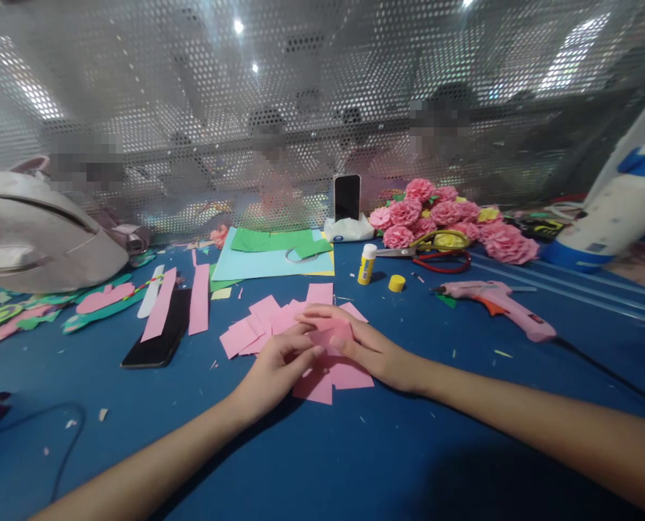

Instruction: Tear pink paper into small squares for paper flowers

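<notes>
Centrally on the table (355,463), a pink square (334,335) is pinched between 2 hands: the left hand (277,367) grips its near edge, the right hand (366,349) clasps its far side. Paper scraps (246,334) lie just around it, with a glue stick (366,263) and glue gun (497,307) beyond.

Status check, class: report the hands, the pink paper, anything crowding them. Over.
Left hand and right hand both gripping one pink paper piece. Loose pink paper squares lie under and beside it. Glue stick, hot glue gun well clear.
</notes>
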### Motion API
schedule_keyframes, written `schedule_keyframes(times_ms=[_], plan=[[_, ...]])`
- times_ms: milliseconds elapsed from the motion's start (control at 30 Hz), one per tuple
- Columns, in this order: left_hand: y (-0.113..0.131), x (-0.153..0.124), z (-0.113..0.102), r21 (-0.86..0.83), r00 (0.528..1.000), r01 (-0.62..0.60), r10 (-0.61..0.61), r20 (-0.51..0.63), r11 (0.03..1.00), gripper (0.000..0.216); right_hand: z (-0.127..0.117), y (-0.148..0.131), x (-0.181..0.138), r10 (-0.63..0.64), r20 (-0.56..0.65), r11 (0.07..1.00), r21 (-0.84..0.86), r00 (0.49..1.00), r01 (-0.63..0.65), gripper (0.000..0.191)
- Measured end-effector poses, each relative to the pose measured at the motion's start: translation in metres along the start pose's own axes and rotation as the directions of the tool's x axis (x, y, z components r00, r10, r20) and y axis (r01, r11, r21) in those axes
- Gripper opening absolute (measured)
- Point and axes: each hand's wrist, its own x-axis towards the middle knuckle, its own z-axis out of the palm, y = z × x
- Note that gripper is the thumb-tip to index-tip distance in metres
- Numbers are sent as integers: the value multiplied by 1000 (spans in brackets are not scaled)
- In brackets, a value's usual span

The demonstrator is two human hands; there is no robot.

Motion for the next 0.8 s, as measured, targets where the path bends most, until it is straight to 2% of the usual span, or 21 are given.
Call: schedule_keyframes(times_ms=[167, 267, 400, 533, 667, 800], plan=[[2, -1, 0, -15, 998, 11, -10, 64, 1000, 34, 0, -2, -1, -23, 65, 995, -96, 998, 29, 46], [2, -1, 1, -19, 1000, 18, -18, 5, 1000, 34, 0, 0, 1, -5, -32, 995, -101, 999, 2, 38], [2, -1, 0, -8, 996, 41, -42, -85, 999, 31, 0, 5, 5, 126, -201, 990, -41, 972, -136, 24], [3, 0, 1, -184, 991, 74, -92, -93, 980, 16, -1, 5, 8, 197, -233, 980, 45, 952, -192, 25], [6, 1, 1, -326, 981, 87, -138, -137, 941, 43, -1, 4, 8, 243, -249, 968, 132, 937, -215, 27], [6, 2, 1, -364, 975, 133, -187, -117, 922, 43, -1, 5, 8, 289, -230, 955, 141, 929, -262, 26]])
